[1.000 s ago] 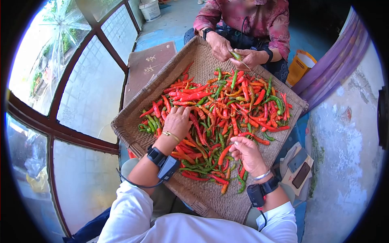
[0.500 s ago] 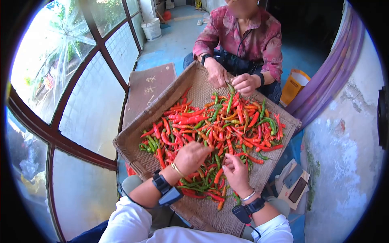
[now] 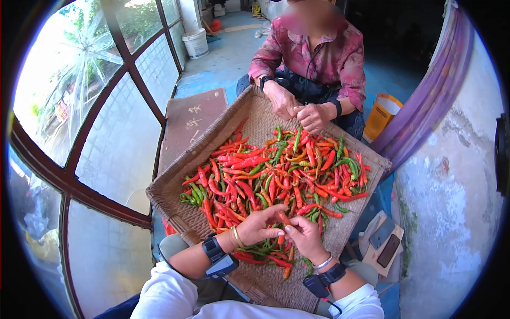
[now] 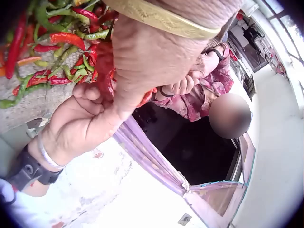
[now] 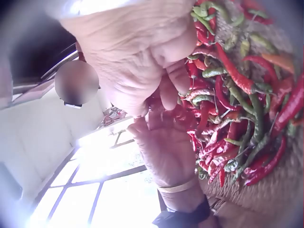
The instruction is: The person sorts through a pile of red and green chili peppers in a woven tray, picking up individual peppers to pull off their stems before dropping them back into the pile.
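Left hand (image 3: 258, 225) and right hand (image 3: 308, 237) pinch one red pepper (image 3: 284, 218)

It is over the near side of the basket (image 3: 298, 293). More peppers (image 3: 248, 162) lie inside. Another person (image 3: 324, 66) sits past the basket's far side. A hard tug might snap the red pepper. Before, the hands were apart; now they meet.

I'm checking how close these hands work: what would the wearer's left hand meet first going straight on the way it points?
Apart from the red pepper between the two, probably the right hand, just ahead of the left hand in the head view; depth is unclear.
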Demonstrator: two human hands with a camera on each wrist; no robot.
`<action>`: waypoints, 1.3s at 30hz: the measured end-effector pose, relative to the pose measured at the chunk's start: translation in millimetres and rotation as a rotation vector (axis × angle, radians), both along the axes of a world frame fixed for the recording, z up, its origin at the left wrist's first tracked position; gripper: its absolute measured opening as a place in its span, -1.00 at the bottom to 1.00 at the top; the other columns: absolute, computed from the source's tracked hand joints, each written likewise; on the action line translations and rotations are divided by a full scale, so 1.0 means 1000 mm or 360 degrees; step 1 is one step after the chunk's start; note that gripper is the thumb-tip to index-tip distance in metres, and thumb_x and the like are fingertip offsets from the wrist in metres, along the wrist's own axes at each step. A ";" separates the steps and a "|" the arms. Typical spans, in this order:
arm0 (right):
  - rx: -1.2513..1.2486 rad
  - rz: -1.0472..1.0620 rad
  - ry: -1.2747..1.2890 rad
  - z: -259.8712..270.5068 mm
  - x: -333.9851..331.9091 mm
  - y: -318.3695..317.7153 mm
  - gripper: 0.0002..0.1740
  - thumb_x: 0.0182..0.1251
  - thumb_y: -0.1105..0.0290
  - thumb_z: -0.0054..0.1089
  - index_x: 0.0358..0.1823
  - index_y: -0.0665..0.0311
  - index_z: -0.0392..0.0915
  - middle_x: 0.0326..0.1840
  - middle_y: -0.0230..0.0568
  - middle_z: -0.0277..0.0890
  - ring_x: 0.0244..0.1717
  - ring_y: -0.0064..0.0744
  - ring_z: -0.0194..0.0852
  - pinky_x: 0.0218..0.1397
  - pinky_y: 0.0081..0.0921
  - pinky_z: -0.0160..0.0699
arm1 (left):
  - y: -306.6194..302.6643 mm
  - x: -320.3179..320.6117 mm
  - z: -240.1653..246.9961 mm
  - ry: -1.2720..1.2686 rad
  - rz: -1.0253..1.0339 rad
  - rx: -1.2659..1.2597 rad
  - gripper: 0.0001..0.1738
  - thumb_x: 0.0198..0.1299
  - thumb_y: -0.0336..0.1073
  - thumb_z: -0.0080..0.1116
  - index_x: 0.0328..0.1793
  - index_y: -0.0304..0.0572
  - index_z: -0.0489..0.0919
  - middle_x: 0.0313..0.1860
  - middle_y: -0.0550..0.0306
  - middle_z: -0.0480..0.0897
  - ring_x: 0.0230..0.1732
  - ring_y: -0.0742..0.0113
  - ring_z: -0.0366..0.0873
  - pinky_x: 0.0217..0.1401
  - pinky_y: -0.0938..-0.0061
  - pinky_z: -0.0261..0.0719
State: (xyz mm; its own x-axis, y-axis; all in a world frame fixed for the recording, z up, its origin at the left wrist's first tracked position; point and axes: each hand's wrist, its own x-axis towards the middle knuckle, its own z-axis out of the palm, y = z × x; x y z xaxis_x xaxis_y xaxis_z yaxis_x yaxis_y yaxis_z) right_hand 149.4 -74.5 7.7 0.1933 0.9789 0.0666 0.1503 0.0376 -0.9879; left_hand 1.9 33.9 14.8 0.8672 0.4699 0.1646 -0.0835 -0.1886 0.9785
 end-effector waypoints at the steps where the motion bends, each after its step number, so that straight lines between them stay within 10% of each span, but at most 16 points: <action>1: -0.0091 -0.0081 0.0281 0.008 -0.002 -0.001 -0.87 0.16 0.41 0.12 -0.37 0.33 0.45 -0.54 -0.39 0.42 -0.57 -0.64 0.38 -0.51 -0.69 0.37 | 0.000 0.000 -0.002 0.0069 -0.0204 -0.0138 -0.55 0.09 -0.24 0.15 0.09 -0.25 0.37 -0.25 0.20 0.55 -0.22 0.37 0.52 -0.25 0.46 0.50; 10: -0.0390 -0.0235 0.0892 0.008 0.010 -0.001 -0.84 0.24 0.32 0.05 -0.34 0.27 0.45 -0.55 -0.44 0.42 -0.60 -0.71 0.34 -0.56 -0.76 0.34 | -0.006 -0.001 0.003 0.0395 -0.0238 0.0338 -0.67 0.13 -0.21 0.10 -0.05 -0.27 0.49 -0.43 -0.02 0.57 -0.37 0.18 0.58 -0.32 0.44 0.48; 28: -0.0375 -0.0271 0.0189 0.012 0.023 0.005 -0.86 0.20 0.44 0.05 -0.24 0.31 0.47 -0.51 -0.49 0.40 -0.60 -0.77 0.30 -0.54 -0.79 0.32 | -0.003 -0.005 0.007 0.0459 0.0103 0.0449 -0.82 0.09 -0.25 0.08 -0.32 -0.22 0.55 -0.53 -0.04 0.55 -0.49 0.06 0.52 -0.43 0.33 0.46; 34: -0.0087 0.0118 -0.0535 0.007 0.016 0.001 -0.83 0.04 0.49 0.14 -0.28 0.31 0.51 -0.47 -0.18 0.47 -0.47 -0.29 0.45 -0.42 -0.49 0.37 | -0.003 -0.009 -0.003 0.0669 -0.0399 0.0873 -0.80 0.08 -0.18 0.12 -0.30 -0.13 0.58 -0.50 0.06 0.57 -0.48 0.10 0.52 -0.43 0.37 0.47; 39: -0.0308 -0.0135 -0.0139 0.009 0.029 0.003 -0.88 0.14 0.45 0.10 -0.29 0.30 0.51 -0.50 -0.37 0.45 -0.63 -0.62 0.35 -0.58 -0.63 0.34 | -0.003 -0.007 0.001 0.0586 -0.0268 0.0668 -0.80 0.12 -0.24 0.09 -0.29 -0.22 0.56 -0.51 0.03 0.56 -0.48 0.15 0.54 -0.42 0.41 0.47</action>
